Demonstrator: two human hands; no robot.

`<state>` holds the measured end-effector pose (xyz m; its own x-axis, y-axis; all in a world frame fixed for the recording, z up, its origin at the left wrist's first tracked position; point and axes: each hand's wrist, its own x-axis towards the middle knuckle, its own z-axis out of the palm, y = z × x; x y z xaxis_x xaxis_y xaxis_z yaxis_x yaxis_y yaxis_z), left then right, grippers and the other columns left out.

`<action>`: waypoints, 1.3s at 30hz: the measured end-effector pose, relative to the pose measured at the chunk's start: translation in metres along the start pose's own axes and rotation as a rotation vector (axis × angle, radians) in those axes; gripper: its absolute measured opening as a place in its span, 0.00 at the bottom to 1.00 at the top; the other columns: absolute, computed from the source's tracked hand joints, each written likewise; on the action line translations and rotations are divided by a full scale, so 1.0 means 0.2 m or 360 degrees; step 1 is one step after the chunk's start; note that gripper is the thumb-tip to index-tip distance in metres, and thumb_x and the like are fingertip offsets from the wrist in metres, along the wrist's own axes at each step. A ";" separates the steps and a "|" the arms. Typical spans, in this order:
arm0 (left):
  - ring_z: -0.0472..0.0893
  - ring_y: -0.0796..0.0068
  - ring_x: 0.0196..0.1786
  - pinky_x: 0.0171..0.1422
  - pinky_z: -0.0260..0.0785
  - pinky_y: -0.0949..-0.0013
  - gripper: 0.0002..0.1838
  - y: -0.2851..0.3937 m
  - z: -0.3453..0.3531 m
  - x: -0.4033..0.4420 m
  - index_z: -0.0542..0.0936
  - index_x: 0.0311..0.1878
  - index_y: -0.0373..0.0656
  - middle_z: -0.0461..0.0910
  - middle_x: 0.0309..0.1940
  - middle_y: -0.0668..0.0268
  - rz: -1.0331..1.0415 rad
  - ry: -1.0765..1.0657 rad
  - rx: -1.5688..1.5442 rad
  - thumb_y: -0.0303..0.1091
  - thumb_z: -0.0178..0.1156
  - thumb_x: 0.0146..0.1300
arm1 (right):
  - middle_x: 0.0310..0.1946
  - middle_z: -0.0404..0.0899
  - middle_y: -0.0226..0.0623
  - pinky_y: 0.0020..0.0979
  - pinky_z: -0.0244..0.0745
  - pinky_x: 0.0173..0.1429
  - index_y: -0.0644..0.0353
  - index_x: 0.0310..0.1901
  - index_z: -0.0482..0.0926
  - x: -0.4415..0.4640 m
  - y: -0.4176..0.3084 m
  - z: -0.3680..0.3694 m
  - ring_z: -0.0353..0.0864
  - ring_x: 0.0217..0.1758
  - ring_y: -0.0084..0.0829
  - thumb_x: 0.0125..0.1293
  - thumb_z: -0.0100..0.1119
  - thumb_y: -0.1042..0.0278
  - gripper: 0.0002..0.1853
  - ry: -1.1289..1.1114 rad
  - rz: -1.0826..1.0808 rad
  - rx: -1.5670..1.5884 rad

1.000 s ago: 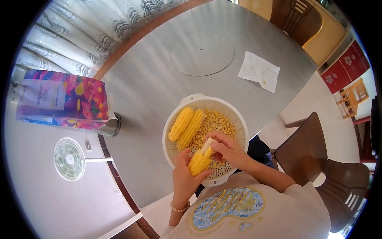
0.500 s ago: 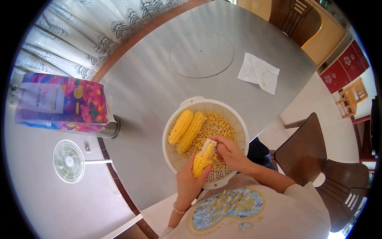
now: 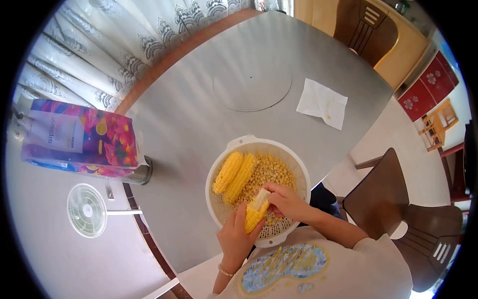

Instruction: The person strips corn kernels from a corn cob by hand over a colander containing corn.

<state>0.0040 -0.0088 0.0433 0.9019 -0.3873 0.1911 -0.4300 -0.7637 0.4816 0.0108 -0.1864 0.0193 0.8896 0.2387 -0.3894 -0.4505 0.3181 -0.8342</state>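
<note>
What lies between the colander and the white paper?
Only bare grey tabletop lies between the colander and the white paper, as the head view shows.

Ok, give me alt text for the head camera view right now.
A left hand holds a partly stripped corn cob over a white colander, the right hand at its bare end. Two more cobs and loose kernels lie in the colander, at the edge of a gray table with white paper on it.

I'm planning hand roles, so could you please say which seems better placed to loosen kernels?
Probably the right hand: its fingers are at the bared end of the held cob, while the left hand grips the yellow part.
</note>
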 end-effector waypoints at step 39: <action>0.81 0.59 0.32 0.34 0.73 0.64 0.30 0.00 0.02 -0.01 0.74 0.52 0.41 0.79 0.34 0.57 -0.0089 0.0110 -0.0167 0.40 0.72 0.45 | 0.30 0.72 0.29 0.20 0.69 0.32 0.62 0.46 0.71 0.02 0.05 0.05 0.71 0.28 0.19 0.62 0.45 0.75 0.11 0.0130 -0.0010 0.0286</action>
<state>0.0024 -0.0098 0.0401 0.9265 -0.3067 0.2182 -0.3759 -0.7235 0.5790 0.0092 -0.1729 0.0129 0.8922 0.1632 -0.4210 -0.4447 0.4796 -0.7565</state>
